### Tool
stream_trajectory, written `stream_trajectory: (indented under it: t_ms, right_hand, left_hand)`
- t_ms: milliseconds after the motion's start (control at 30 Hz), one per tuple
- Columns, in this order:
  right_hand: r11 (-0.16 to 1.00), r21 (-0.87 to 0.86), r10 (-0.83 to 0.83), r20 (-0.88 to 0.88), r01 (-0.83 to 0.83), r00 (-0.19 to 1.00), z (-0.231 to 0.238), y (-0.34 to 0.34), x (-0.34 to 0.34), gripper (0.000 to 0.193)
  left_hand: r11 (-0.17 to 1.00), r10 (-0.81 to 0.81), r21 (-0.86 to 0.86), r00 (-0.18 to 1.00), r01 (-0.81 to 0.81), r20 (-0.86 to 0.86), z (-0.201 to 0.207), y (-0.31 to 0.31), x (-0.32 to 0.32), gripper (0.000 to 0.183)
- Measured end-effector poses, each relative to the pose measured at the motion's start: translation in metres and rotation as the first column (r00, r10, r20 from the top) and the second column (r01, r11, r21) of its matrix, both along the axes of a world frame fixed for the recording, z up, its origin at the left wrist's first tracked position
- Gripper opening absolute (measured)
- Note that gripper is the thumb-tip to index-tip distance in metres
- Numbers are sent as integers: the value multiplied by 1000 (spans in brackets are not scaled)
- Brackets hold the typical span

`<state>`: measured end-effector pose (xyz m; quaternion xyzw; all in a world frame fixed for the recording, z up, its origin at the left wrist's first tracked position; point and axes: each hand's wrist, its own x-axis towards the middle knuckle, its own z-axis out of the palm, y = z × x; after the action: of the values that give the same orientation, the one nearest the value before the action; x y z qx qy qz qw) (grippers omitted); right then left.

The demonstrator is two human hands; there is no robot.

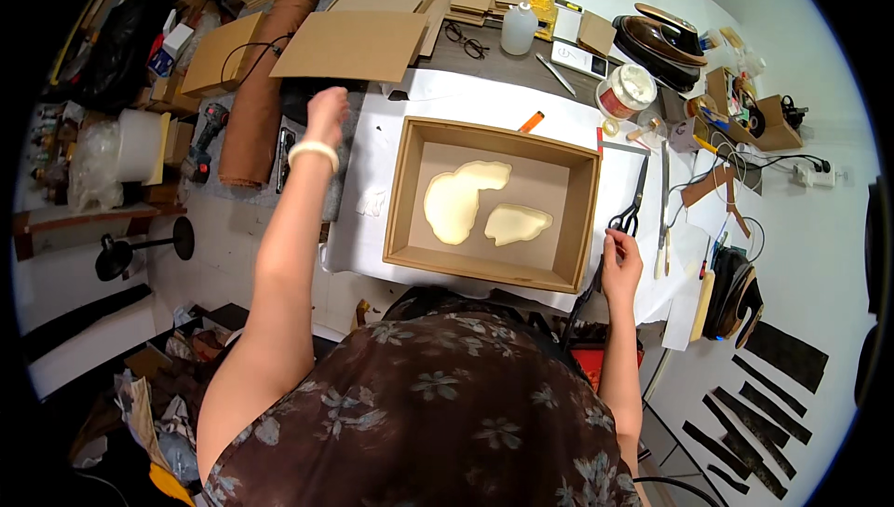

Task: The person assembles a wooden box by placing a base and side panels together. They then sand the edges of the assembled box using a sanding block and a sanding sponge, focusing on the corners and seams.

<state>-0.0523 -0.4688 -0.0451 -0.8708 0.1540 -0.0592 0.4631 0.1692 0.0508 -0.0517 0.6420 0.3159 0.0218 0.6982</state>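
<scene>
A shallow brown cardboard box lies in front of me. Inside it are two flat cream pieces, a larger curved one and a smaller one. My left hand, wearing a pale bangle on its wrist, is raised near the lower edge of a brown cardboard sheet. Its fingers look curled in, and their tips are hidden. To the right of the box my right hand has thumb and fingers drawn together, just below the handles of black scissors. Whether it touches them I cannot tell.
Beyond the box stand a clear bottle, a white tub and eyeglasses. An orange pen lies at its far edge. A metal ruler is on the right. Leftward are a brown roll and a power drill.
</scene>
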Motion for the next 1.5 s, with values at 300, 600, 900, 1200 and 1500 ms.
stream_trajectory:
  t_ms: [300,600,900,1200,1500]
  right_hand:
    - [777,-565,124,-295,-278,947,35,30,42,44]
    - [657,-639,168,-393,-400,904,29,34,49,41]
    - [688,-618,160,-384,-382,909,31,36,44,40]
    - [751,-540,192,-373,-381,908,18,25,47,37]
    - [798,-482,229,-313,-362,922,18,24,47,36]
  left_hand:
    - [215,-368,829,829,517,-422,34,-124,-148,46]
    - [119,-442,832,779,542,-445,33,-112,-150,34]
    - [168,-482,819,770,549,-418,33,-110,-150,35]
    - [242,-501,787,768,567,-399,27,-103,-143,36]
    - [312,-524,805,798,504,-297,29,-100,-144,38]
